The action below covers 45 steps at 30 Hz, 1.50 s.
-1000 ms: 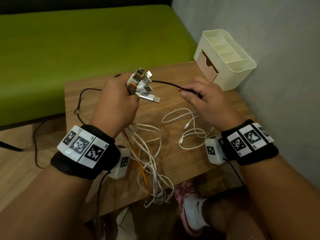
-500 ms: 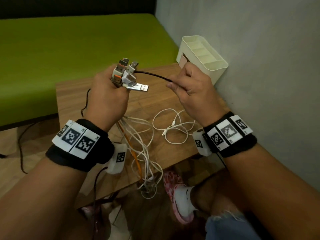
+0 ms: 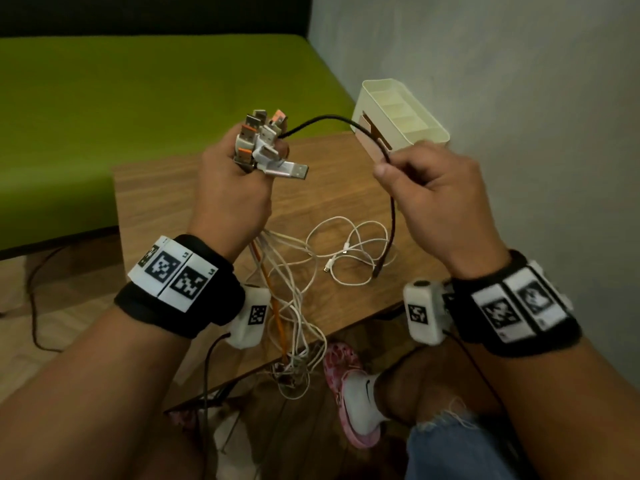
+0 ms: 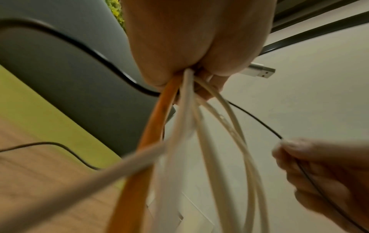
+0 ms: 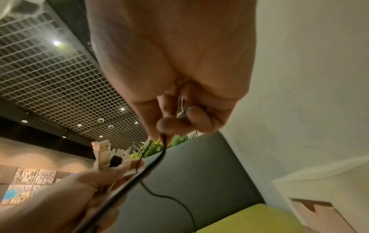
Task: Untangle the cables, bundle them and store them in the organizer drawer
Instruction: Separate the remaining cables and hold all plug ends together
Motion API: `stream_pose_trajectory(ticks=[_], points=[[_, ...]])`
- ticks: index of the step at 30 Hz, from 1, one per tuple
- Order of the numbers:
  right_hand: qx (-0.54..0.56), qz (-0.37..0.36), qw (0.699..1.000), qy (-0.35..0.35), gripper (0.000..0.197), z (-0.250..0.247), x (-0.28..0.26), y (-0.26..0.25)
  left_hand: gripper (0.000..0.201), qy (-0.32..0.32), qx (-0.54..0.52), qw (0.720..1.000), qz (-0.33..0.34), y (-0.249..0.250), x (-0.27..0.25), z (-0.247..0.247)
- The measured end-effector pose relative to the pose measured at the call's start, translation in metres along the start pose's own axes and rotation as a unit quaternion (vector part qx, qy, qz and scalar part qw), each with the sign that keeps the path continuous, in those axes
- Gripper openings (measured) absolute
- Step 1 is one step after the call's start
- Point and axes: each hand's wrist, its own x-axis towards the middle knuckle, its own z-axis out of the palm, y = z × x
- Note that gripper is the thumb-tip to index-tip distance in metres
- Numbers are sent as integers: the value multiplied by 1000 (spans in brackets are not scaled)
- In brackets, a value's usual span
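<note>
While my left hand (image 3: 231, 188) stays fisted around the gathered USB plugs (image 3: 263, 143), I've got the right hand (image 3: 438, 199) pinching the black cable (image 3: 320, 120) between thumb and forefinger, with its free end (image 3: 379, 268) hanging down just above the wooden table (image 3: 339, 174). My read is that the step in hand is running the black lead straight so it joins the bundle. To do it well: keep the left grip firm so no plug slips, slide the right pinch down the cable rather than yanking, and watch for it crossing the white cables (image 3: 294, 282) and the orange cable (image 3: 273, 306) that drop from my left fist over the table edge. Wrist view confirms the white and orange strands leave the fist together (image 4: 187, 94); the tangle lower down looks unresolved. One loose white cable (image 3: 349, 252) lies coiled on the table, apart from the bundle, so that's next to collect. The organizer (image 3: 401, 116) sits at the far right corner by the wall; its drawer (image 3: 372, 142) looks shut or nearly so, can't tell exactly. Nothing stored yet.
</note>
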Motion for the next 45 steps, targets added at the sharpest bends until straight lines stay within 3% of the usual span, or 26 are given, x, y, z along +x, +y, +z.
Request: stream_pose_trajectory(ticks=[2,4,9,12,15,17,19,20,22,26,29,31,33,35,36,38,40,41,42,45], points=[[20,83,988,-129,12,-7,-15,-6,28,1,-21,1000,-10,3,-1,3],[0,124,958,-260,14,-7,-29,-4,17,7,-32,999,-16,2,-2,6],[-48,115,871,-476,16,-5,-58,-10,14,-1,-25,1000,-9,-2,-4,9],[-126,102,823,-545,34,-14,-65,-25,11,-44,-57,997,-37,2,-12,17],[-240,86,831,-495,43,-20,-68,-29,16,-105,-85,987,-86,6,-28,31],[-282,93,869,-396,44,-21,-71,-25,20,-139,-105,979,-102,11,-42,40],[-237,90,921,-294,41,-19,-73,-22,22,-173,-138,968,-116,19,-55,47],[-199,97,935,-279,48,-16,-74,-20,21,-188,-163,960,-127,24,-60,50],[-124,113,936,-311,64,-8,-76,-20,21,-214,-213,941,-149,29,-68,53],[-23,151,896,-417,49,8,-85,-24,23,-222,-268,924,-159,32,-71,49],[215,239,809,-492,43,10,-92,-30,24,-205,-277,920,-188,32,-66,41],[303,280,758,-505,44,10,-91,-30,24,-202,-279,918,-195,33,-63,37],[331,292,738,-511,42,12,-88,-26,24,-203,-277,920,-191,34,-60,34],[351,298,736,-496,41,15,-86,-23,23,-199,-269,924,-184,34,-56,32],[351,296,748,-480,40,15,-85,-22,23,-195,-264,927,-182,32,-54,31],[283,270,813,-430,40,19,-81,-16,22,-183,-253,933,-180,28,-50,28],[143,239,888,-366,31,27,-77,-2,22,-172,-243,936,-185,24,-46,26],[62,243,909,-333,21,31,-75,5,21,-169,-240,937,-188,22,-44,25],[-11,253,917,-308,14,33,-74,11,21,-168,-238,937,-191,21,-43,25],[-130,258,911,-293,33,41,-74,28,21,-171,-234,938,-192,20,-44,27]])
